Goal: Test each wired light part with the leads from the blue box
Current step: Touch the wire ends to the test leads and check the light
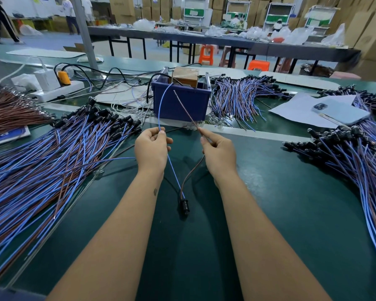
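A blue box (182, 103) stands on the green table ahead of me, holding a brown block. A blue lead (161, 107) curves out of it down to my left hand (152, 148), which pinches it together with the blue wire of one light part. My right hand (217, 153) pinches a brown lead (185, 109) from the box against the part's brown wire. The part's black lamp holder (183, 205) lies on the table between my forearms, both wires running up to my hands.
Large piles of wired parts lie at the left (52, 153), the right (356, 153) and behind the box (243, 94). A phone (340, 111) rests on paper at the right. A power strip (57, 90) with plugs sits at the back left.
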A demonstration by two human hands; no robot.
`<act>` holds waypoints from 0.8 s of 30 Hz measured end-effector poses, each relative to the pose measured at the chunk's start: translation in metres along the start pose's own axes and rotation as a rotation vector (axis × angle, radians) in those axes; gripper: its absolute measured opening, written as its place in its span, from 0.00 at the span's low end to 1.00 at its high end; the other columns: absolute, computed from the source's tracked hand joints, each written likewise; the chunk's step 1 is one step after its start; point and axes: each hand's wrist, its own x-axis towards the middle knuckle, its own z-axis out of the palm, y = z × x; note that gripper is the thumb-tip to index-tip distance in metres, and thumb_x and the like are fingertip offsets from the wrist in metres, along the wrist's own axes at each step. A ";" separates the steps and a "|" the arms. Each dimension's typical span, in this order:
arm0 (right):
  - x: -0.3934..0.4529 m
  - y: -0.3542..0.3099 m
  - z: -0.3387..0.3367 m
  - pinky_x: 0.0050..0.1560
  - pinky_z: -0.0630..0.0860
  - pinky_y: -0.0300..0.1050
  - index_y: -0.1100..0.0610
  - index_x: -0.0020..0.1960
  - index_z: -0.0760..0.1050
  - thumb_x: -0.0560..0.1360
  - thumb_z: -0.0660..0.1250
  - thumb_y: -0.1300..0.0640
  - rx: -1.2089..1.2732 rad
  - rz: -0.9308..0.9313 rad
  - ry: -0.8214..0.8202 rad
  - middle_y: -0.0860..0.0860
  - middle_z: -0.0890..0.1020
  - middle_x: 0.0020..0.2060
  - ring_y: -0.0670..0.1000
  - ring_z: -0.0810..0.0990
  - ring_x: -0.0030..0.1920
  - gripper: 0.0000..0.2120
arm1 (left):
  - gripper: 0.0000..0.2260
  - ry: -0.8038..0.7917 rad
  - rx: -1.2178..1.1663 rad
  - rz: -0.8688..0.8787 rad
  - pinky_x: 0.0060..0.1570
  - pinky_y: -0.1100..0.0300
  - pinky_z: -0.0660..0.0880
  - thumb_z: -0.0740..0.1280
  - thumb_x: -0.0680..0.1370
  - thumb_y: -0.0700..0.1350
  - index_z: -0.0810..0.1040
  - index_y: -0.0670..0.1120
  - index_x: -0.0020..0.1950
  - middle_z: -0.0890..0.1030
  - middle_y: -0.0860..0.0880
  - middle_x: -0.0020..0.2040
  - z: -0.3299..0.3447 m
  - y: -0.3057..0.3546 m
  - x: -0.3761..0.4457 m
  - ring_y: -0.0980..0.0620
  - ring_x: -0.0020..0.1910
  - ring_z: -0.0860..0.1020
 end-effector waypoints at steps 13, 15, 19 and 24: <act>-0.001 -0.003 -0.004 0.42 0.74 0.41 0.50 0.57 0.81 0.78 0.63 0.61 0.136 0.001 0.176 0.41 0.75 0.31 0.46 0.74 0.35 0.13 | 0.04 -0.021 0.017 0.008 0.30 0.67 0.72 0.62 0.80 0.40 0.77 0.45 0.50 0.80 0.52 0.32 0.000 -0.002 -0.002 0.60 0.27 0.75; -0.002 -0.003 -0.004 0.45 0.75 0.41 0.50 0.58 0.81 0.78 0.63 0.61 0.127 -0.005 0.167 0.39 0.75 0.32 0.45 0.76 0.37 0.13 | 0.05 -0.028 0.008 0.022 0.30 0.68 0.73 0.62 0.80 0.39 0.77 0.45 0.49 0.80 0.51 0.32 0.000 -0.002 -0.003 0.62 0.27 0.75; -0.003 -0.003 -0.005 0.44 0.75 0.44 0.49 0.58 0.81 0.78 0.63 0.60 0.130 -0.005 0.157 0.40 0.75 0.31 0.46 0.75 0.37 0.13 | 0.06 -0.054 0.022 0.039 0.29 0.69 0.72 0.62 0.80 0.39 0.77 0.46 0.48 0.80 0.51 0.32 0.000 -0.002 -0.004 0.62 0.26 0.75; -0.006 -0.008 -0.007 0.40 0.74 0.43 0.44 0.46 0.78 0.77 0.62 0.61 0.125 0.003 0.154 0.43 0.76 0.31 0.46 0.75 0.35 0.13 | 0.10 -0.115 -0.063 0.031 0.31 0.65 0.74 0.58 0.78 0.33 0.75 0.47 0.47 0.80 0.49 0.36 0.001 0.002 -0.005 0.58 0.29 0.77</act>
